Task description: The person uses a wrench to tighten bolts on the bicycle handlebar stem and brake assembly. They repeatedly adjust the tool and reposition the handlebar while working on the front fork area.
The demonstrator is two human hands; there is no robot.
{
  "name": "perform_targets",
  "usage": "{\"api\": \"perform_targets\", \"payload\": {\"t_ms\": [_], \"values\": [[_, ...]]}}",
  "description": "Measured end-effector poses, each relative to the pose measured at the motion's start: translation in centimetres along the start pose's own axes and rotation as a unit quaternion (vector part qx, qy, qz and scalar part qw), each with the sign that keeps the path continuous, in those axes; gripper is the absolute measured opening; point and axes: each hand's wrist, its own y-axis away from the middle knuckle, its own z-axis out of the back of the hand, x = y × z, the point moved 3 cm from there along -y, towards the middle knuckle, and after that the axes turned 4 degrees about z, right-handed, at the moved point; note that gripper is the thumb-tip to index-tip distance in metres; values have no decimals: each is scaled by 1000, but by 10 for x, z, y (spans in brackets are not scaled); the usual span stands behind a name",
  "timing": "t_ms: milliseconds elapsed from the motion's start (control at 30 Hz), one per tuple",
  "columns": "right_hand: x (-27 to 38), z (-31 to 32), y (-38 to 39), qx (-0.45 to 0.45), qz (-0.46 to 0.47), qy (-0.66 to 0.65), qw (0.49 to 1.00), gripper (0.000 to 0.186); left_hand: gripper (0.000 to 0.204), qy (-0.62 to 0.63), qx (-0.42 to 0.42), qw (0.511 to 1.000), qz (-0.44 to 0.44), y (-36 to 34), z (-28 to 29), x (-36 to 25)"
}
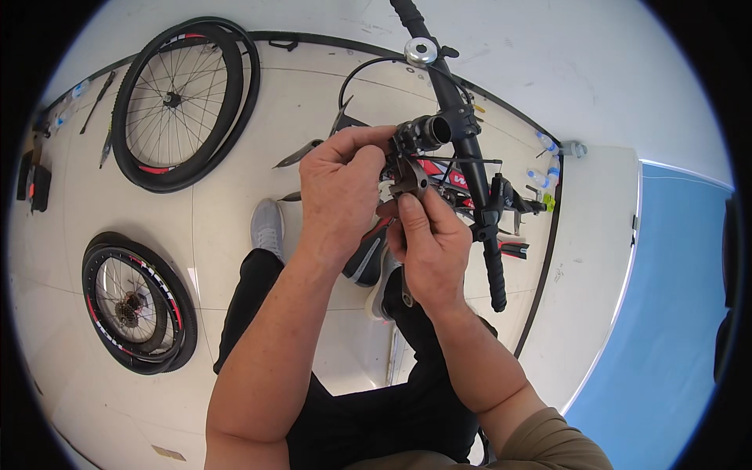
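Note:
In front of me is a bicycle with a red, white and black frame (458, 182) and a black handlebar (471, 160) on its right. Beside the handlebar is a black ringed headset (421, 135) with an open round end. My left hand (341, 192) closes on the headset's left side, its fingertips partly hidden. My right hand (432, 254) grips a grey metal wrench (410, 178) just below the headset. The wrench's curved jaw shows above my thumb, and a holed handle end appears below the hand. Whether the jaw touches the headset, I cannot tell.
A large wheel with tyres (171, 99) lies at the far left, and a smaller wheel (129, 305) with a sprocket cassette lies nearer. A silver bell (421, 51) sits on the handlebar. Plastic bottles (548, 160) lie by the right wall. My shoe (268, 223) is beside the bicycle.

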Motion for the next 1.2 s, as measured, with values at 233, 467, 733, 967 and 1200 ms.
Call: {"api": "perform_targets", "payload": {"t_ms": [233,467,733,967,1200], "values": [[2,2,1,14,-148,-221,964,25,29,-10,8,1000,-2,0,1,-1],[-5,4,-2,39,-186,-356,915,32,29,-9,9,1000,-9,-1,2,0],[-7,5,-2,34,-197,-316,927,32,29,-1,14,1000,-17,-1,2,1],[-6,5,-4,-47,-111,-147,982,34,29,-9,5,1000,-14,-2,3,2],[-5,-1,-1,-98,-65,-51,992,48,28,-1,10,1000,-13,-3,3,2]]}}
